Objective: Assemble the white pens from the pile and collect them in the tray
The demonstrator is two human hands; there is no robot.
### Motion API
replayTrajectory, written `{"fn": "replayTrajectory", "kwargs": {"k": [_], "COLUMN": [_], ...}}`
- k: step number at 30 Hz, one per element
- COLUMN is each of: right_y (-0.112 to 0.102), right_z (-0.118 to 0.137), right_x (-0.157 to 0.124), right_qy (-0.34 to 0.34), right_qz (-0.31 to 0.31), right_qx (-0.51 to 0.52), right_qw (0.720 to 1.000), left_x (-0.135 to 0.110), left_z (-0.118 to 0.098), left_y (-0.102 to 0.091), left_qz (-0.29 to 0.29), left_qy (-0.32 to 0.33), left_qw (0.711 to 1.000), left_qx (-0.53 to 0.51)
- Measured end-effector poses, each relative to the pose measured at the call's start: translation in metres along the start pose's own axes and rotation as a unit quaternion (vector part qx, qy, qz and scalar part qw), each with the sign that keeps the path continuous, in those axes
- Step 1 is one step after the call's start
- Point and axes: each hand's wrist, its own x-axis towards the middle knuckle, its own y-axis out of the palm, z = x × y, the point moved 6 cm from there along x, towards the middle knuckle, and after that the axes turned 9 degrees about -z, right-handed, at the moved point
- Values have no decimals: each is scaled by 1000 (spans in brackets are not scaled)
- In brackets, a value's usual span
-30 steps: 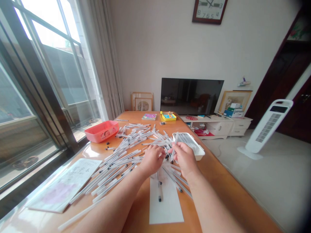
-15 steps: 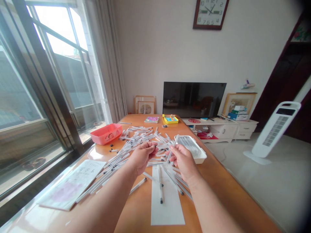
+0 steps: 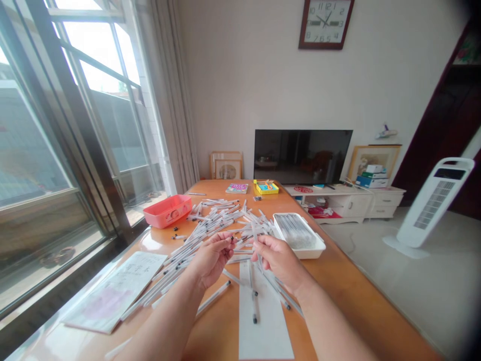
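The bench (image 3: 349,306) stretches out before me, with a wide scatter of pens (image 3: 205,230) across its middle. A notebook (image 3: 116,291) lies on my left and a strip of paper (image 3: 265,338) in front of me, two pens resting on it. Beyond the notebook sits a pink basket (image 3: 167,213); just beside my right grip (image 3: 278,258), a white tray (image 3: 313,251) holds a row of pens. That grip is clamped on a clear tube (image 3: 254,232), raised above the scatter. My left grip (image 3: 212,258), fingertips together, pinches a small black piece (image 3: 232,238), apart from the tube.
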Motion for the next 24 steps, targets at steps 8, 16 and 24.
{"fn": "replayTrajectory", "kwargs": {"k": [8, 16, 24], "right_y": [12, 18, 17], "right_z": [7, 9, 5], "right_x": [-7, -11, -10], "right_qy": [-140, -165, -166], "right_qz": [50, 58, 36], "right_qx": [-153, -194, -185], "right_qw": [977, 965, 968], "left_x": [1, 2, -2], "left_z": [-18, -16, -12], "left_y": [-12, -13, -7], "left_qz": [23, 14, 39], "left_qy": [25, 28, 12], "left_qw": [999, 999, 999], "left_qx": [-19, -5, -7]}}
